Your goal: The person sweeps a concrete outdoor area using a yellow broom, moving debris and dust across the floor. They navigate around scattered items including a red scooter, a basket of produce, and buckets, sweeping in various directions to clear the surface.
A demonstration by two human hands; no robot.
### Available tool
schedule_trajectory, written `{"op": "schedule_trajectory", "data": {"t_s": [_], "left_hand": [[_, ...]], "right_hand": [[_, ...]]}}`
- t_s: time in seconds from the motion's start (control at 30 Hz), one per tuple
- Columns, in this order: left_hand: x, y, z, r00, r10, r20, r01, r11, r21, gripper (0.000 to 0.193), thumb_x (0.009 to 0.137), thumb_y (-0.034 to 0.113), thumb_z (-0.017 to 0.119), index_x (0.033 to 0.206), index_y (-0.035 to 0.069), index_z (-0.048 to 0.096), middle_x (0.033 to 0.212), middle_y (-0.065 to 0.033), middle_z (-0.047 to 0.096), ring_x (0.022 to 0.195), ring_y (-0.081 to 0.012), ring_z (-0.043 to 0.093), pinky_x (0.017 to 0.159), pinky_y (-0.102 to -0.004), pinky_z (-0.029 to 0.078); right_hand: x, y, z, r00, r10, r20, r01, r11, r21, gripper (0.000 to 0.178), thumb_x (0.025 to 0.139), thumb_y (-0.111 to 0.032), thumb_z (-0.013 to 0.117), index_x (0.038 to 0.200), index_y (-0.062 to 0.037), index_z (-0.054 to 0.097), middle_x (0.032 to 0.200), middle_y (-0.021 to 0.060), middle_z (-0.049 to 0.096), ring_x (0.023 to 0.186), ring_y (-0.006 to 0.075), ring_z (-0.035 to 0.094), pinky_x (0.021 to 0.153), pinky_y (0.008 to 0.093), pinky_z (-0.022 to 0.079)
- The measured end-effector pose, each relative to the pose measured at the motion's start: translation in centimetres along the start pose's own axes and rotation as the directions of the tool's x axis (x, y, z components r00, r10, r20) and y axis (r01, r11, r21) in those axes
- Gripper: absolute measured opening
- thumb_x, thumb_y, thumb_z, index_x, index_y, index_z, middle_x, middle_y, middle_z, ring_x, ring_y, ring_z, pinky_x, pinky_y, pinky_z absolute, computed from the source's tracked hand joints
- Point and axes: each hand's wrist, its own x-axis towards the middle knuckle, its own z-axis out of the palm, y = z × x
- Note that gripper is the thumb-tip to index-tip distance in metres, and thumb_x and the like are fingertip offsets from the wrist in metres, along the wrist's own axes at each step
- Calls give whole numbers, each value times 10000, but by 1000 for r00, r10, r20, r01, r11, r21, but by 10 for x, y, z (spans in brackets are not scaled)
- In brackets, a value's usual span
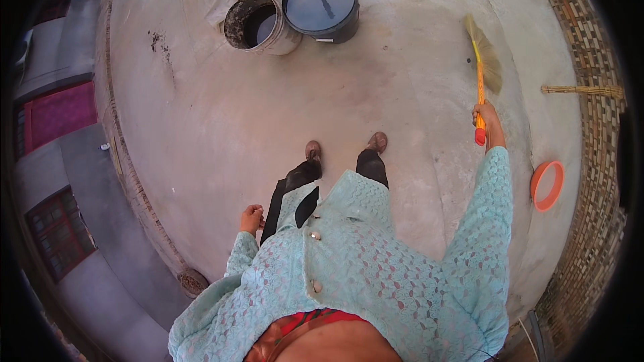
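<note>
Left hand [251, 218] fisted, holding nothing; right hand [488, 121] grip closed around broom [480, 74] handle.

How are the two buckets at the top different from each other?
The black bucket looks wider and is full to the brim with water that mirrors the sky; the grey bucket is narrower, grimy, and only partly filled. The black bucket stands upright, while the grey bucket appears tilted. Both are round, open-topped, and touch side by side on the concrete floor.

Two buckets [260, 23], two brooms [481, 60], one ring [547, 186]
</note>
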Motion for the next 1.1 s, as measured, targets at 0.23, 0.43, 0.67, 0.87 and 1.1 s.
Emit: {"op": "schedule_trajectory", "data": {"t_s": [0.23,0.43,0.67,0.87,1.1], "left_hand": [[14,-62,6,999,23,40,-15,985,-170,136,745,150,502,848,63,522,588,-22,469,410,-108,443,353,-241,376],[31,-107,-21,998,-56,42,68,917,-392,164,747,146,496,875,45,510,621,-51,477,419,-138,508,338,-254,430],[37,-153,-69,998,-11,-55,-25,786,-617,190,744,134,500,907,37,495,638,-44,484,418,-135,506,337,-253,424],[32,-93,-142,942,185,-280,-333,622,-708,203,754,137,513,927,33,496,645,-24,478,459,-98,492,393,-222,425],[-76,-18,-246,642,291,-710,-749,439,-497,246,745,149,556,949,27,489,671,15,437,540,-58,437,485,-194,402]], "right_hand": [[-85,84,133,987,83,134,-14,893,-451,796,643,73,427,1297,-117,15,602,68,426,406,153,421,339,282,353],[-160,152,216,980,179,90,-112,859,-499,666,678,57,406,1235,-142,100,550,67,425,388,159,406,330,289,362],[-188,148,326,770,558,309,-512,830,-222,203,663,31,369,832,-50,289,526,67,385,374,140,367,329,261,369],[-191,147,418,652,665,365,-645,739,-195,127,645,31,358,748,-34,322,539,71,378,396,134,377,335,231,379],[-153,159,428,538,698,472,-647,701,-299,68,664,-7,362,719,-30,328,551,76,391,410,139,395,363,234,397]]}}
